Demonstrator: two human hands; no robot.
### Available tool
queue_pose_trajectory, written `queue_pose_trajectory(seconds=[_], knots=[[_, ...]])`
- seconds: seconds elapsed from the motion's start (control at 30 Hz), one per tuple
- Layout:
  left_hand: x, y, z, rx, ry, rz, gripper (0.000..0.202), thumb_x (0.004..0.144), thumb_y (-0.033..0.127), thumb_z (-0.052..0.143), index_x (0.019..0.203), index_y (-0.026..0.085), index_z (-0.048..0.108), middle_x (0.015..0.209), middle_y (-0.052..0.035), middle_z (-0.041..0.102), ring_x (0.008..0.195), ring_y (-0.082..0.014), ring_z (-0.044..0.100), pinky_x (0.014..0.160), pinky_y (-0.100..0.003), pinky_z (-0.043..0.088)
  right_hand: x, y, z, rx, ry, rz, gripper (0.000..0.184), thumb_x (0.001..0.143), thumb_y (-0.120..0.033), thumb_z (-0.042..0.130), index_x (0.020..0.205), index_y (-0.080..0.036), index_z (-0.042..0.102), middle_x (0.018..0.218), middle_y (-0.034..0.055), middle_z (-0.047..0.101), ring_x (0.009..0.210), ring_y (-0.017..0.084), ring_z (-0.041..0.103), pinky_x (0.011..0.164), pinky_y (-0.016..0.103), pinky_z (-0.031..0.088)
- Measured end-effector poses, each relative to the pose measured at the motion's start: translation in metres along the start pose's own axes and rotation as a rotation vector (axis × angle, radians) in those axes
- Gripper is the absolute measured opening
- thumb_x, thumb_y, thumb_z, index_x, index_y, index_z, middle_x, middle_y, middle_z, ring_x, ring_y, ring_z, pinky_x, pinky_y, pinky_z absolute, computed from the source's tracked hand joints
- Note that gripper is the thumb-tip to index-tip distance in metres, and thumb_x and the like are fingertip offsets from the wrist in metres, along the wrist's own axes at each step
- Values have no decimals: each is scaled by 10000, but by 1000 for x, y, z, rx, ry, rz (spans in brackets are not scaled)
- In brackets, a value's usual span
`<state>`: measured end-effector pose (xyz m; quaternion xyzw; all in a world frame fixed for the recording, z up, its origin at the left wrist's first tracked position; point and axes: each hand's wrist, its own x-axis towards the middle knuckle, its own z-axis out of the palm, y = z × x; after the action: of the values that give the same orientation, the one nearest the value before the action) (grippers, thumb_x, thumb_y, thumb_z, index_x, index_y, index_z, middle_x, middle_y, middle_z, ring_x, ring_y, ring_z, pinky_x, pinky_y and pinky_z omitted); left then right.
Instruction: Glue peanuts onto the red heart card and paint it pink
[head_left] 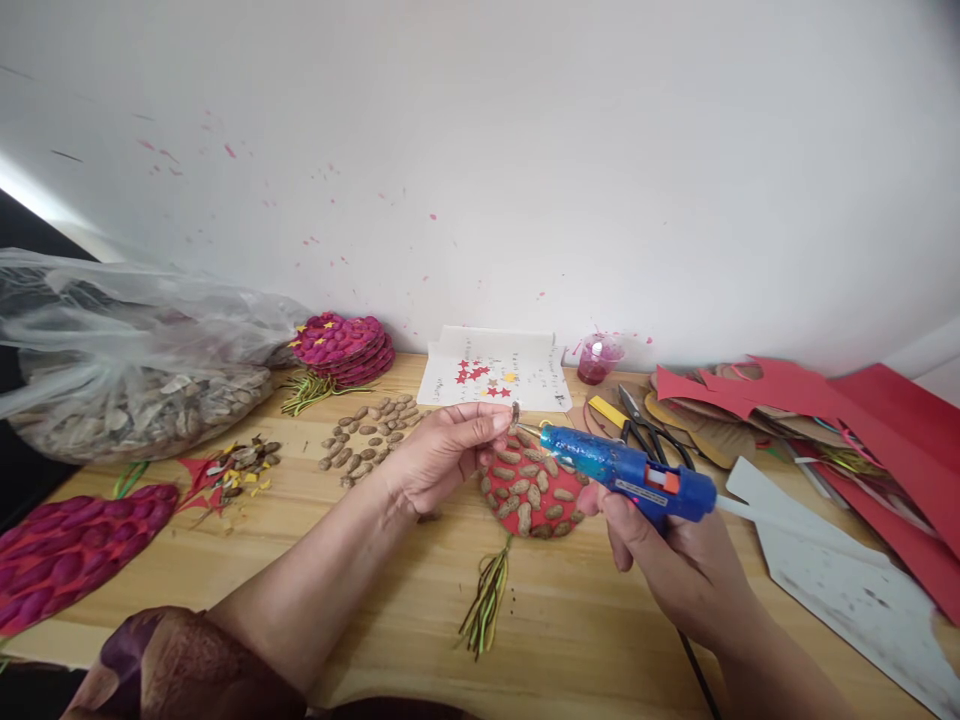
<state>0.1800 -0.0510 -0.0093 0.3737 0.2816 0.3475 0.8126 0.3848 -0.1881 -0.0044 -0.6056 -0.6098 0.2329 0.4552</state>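
My left hand (454, 450) pinches a small brown peanut shell (515, 411), seen edge-on, between thumb and fingertips. My right hand (675, 560) is wrapped round a blue hot glue gun (622, 468) with a glue stick out of its back. The gun's nozzle points left and is right at the shell; whether they touch, I cannot tell. Below both hands lies a red round card (495, 512) covered with peanut shells, partly hidden by the left hand. A green and brown string tassel (486, 605) hangs from its near edge.
Loose peanut shells (360, 435) lie left. White paper (442, 375) bears small stars. Behind the gun are black scissors (645, 420) and a cup of pink liquid (595, 362). Red card sheets (892, 430) pile right; a shell-filled bag (135, 400) and painted stack (345, 350) stand left.
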Motion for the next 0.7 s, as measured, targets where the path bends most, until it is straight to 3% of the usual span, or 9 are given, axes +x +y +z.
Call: queue_pose_trajectory(seconds=[0.43, 0.6, 0.7], knots=[[0, 0, 1, -4, 0, 3, 286, 654, 291, 962, 751, 120, 755, 697, -29, 653, 657, -98, 548, 580, -201, 365, 1, 0, -1, -32, -2, -32, 299, 1003, -439, 536, 859, -218, 677, 537, -26, 535, 539, 165, 522, 545, 312, 413], [0, 1, 0, -2, 5, 9, 280, 655, 285, 960, 750, 122, 753, 695, -29, 655, 653, -100, 551, 577, -203, 366, 1, 6, -2, -32, -20, -46, 306, 1001, -410, 544, 772, -222, 622, 547, -25, 538, 515, 153, 512, 532, 310, 419], [0, 0, 0, 1, 5, 5, 283, 654, 293, 961, 759, 127, 758, 685, -27, 657, 647, -100, 550, 575, -204, 362, 2, 11, -3, -7, -37, -85, 213, 992, -378, 566, 884, -226, 669, 532, -34, 546, 505, 160, 527, 537, 315, 442]])
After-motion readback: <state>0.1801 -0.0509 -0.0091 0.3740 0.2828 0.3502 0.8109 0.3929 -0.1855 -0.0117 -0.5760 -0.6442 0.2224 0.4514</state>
